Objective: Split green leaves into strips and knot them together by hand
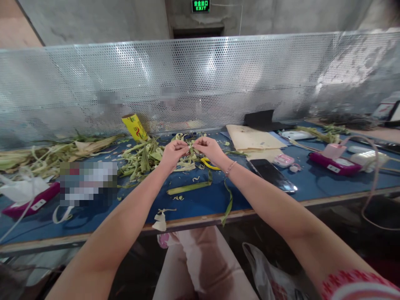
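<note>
My left hand (173, 155) and my right hand (211, 151) meet above the blue table. Both have thumb and fingers pinched on a small pale green leaf strip (191, 151), partly hidden by the fingertips. A heap of curled green leaf strips (140, 160) lies left of my left hand. Just under my right hand is a yellow curved handle (210, 164); the rest of that tool is hidden. Closer to me lie a flat green leaf piece (189, 188), a thin leaf strip (229, 204) and a pale scrap (160, 221) at the table edge.
A perforated metal screen (200, 79) runs along the table's back. To the left are long dry leaves (84, 150), a yellow tube (135, 127) and a purple tissue box (31, 202). Brown paper (254, 137), a phone (273, 175) and another purple box (336, 164) lie right.
</note>
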`<state>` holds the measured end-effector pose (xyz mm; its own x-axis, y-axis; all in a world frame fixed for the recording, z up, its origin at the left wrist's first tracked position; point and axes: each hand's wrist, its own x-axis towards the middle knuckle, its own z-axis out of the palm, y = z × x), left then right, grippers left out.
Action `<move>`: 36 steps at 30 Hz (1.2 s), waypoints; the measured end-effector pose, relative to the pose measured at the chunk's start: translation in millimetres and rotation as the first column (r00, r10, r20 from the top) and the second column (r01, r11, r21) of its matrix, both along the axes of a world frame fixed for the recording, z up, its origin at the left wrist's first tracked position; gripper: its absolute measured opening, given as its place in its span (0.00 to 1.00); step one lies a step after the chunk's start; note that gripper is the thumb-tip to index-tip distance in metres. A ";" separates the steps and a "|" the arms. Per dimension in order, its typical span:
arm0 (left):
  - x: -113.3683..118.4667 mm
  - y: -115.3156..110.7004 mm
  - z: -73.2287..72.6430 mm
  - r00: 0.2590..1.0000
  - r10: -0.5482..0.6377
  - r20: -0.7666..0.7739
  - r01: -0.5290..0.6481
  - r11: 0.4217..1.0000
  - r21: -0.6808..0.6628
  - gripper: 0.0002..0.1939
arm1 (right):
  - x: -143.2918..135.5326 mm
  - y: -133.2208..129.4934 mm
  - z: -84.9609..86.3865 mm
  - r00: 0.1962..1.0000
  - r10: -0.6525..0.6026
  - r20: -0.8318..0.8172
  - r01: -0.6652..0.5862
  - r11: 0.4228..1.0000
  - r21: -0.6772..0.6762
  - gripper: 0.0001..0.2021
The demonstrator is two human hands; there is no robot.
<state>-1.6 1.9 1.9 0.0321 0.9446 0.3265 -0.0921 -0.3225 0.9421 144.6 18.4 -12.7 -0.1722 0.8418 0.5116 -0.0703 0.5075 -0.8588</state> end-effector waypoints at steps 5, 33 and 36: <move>-0.6 -0.5 1.8 0.995 -0.026 0.101 0.033 0.997 -0.071 0.17 | 0.3 -3.2 3.8 0.999 -0.048 0.018 0.048 0.999 0.020 0.07; -0.7 2.9 -2.6 0.998 0.035 0.048 -0.039 0.996 0.075 0.14 | 3.2 -7.5 5.9 0.983 -0.152 0.101 0.136 0.979 0.153 0.03; 0.9 0.6 -0.8 0.994 0.021 0.106 -0.028 0.998 0.062 0.13 | 2.1 -9.1 7.8 0.984 -0.155 0.092 0.140 0.979 0.145 0.03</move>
<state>-0.7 2.5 1.2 -0.0287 0.9221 0.3860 -0.1810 -0.3845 0.9052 146.8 9.3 -4.9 -0.1090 0.7847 0.6103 0.0990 0.6194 -0.7788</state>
